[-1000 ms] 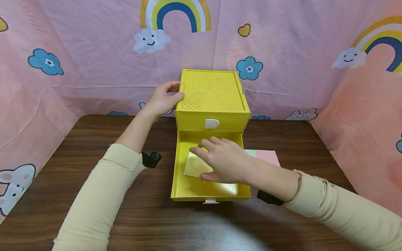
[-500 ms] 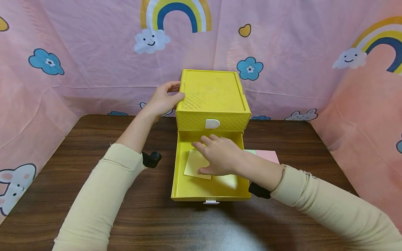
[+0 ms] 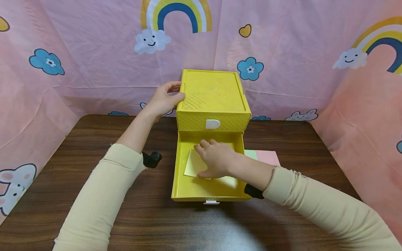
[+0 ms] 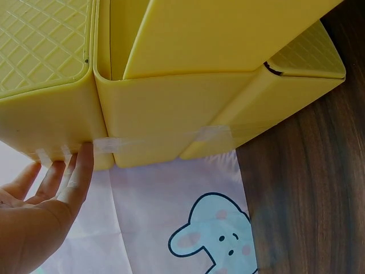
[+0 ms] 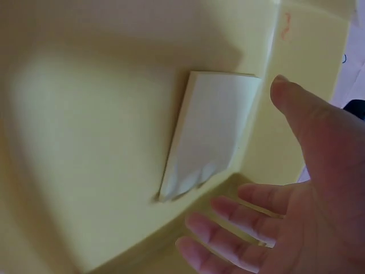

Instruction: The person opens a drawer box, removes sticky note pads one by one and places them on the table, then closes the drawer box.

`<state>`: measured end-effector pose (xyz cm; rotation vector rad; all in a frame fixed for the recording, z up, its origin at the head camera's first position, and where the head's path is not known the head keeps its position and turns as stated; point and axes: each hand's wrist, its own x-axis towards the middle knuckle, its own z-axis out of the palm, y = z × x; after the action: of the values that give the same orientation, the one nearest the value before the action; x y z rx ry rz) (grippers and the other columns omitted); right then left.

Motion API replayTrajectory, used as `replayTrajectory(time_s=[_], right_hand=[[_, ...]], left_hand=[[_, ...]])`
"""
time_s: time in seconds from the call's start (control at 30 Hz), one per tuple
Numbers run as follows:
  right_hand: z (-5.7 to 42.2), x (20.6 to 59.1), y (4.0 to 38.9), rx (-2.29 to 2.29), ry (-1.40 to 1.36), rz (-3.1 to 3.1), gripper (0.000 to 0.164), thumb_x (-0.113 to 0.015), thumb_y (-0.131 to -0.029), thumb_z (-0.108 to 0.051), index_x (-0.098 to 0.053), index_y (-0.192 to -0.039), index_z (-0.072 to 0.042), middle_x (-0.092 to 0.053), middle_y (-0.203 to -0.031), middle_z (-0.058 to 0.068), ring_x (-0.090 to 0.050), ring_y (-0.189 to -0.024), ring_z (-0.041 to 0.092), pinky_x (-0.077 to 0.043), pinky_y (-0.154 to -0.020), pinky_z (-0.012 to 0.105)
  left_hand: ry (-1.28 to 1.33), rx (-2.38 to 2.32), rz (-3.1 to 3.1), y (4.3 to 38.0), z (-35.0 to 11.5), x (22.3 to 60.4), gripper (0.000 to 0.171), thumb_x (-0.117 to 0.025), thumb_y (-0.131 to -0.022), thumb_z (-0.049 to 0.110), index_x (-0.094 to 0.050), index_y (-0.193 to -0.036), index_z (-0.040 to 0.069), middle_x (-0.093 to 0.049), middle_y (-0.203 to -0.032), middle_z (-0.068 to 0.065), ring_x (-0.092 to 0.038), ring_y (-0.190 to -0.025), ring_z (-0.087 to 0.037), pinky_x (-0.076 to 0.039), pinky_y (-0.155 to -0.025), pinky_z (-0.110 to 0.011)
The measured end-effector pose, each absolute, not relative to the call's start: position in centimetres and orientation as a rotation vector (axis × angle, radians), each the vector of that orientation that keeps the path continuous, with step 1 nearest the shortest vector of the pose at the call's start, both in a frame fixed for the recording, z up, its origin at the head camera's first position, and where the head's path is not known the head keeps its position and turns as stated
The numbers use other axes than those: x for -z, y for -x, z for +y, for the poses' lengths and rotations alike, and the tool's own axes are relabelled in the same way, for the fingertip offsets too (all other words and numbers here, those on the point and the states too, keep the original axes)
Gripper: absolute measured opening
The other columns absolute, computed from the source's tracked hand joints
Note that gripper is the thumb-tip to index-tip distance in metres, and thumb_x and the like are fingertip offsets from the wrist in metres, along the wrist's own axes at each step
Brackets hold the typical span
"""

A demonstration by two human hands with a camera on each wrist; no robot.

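Observation:
A yellow plastic drawer box [image 3: 213, 90] stands at the back of the table, its lower drawer [image 3: 194, 191] pulled out. My left hand [image 3: 164, 99] rests against the box's left side, thumb on the top edge; its fingers [image 4: 84, 171] lie fairly straight on the wall in the left wrist view. Inside the drawer lies a pale yellow pad of sticky notes [image 3: 194, 164], seen as a thin block [image 5: 214, 123] in the right wrist view. Over the drawer hovers my right hand [image 3: 216, 158], fingers spread and palm bare, apart from the pad.
Right of the drawer, green paper [image 3: 251, 153] and pink paper [image 3: 268, 157] lie on the dark wooden table [image 3: 141, 209], partly hidden by the box and my right arm. The upper drawer, with a white pull tab [image 3: 213, 124], is pushed in. A pink patterned cloth [image 3: 110, 69] hangs behind.
My right hand has moved left and slightly lower over the drawer, closer to the pad. The left hand keeps its place on the box, and the pad has not moved.

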<state>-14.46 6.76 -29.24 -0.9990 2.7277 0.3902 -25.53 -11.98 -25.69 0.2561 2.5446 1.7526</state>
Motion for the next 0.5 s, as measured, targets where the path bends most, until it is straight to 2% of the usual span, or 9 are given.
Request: replayTrajectory(time_s=[0.17, 0.3, 0.5], right_hand=[[6.6, 29.7, 14.4, -0.416, 0.978, 2.707, 0.087, -0.057, -0.079, -0.061, -0.030, -0.144, -0.010, -0.036, -0.142, 0.010, -0.043, -0.122, 0.029, -0.048, -0.091, 0.037], [6.5, 30.0, 14.4, -0.424, 0.977, 2.704, 0.087, -0.057, -0.079, -0.061, -0.030, -0.144, -0.010, -0.036, -0.142, 0.010, -0.043, -0.122, 0.029, -0.048, -0.092, 0.036], [6.4, 30.5, 14.2, -0.429, 0.985, 2.720, 0.089, -0.059, -0.077, -0.063, -0.032, -0.142, -0.008, -0.041, -0.134, 0.009, -0.047, -0.115, 0.029, -0.051, -0.085, 0.036]], left_hand=[[-0.250, -1.755, 2.540, 25.5, -11.9, 25.7, 0.055, -0.052, -0.090, 0.019, -0.035, -0.142, 0.012, -0.041, -0.139, -0.008, -0.051, -0.114, -0.021, -0.053, -0.083, -0.035], [-0.256, -1.756, 2.540, 25.4, -12.0, 25.6, 0.055, -0.052, -0.090, 0.019, -0.035, -0.142, 0.011, -0.041, -0.139, -0.009, -0.051, -0.114, -0.021, -0.053, -0.083, -0.035], [-0.257, -1.759, 2.537, 25.5, -12.0, 25.7, 0.054, -0.051, -0.090, 0.019, -0.035, -0.142, 0.012, -0.041, -0.139, -0.008, -0.051, -0.113, -0.021, -0.053, -0.083, -0.035]])
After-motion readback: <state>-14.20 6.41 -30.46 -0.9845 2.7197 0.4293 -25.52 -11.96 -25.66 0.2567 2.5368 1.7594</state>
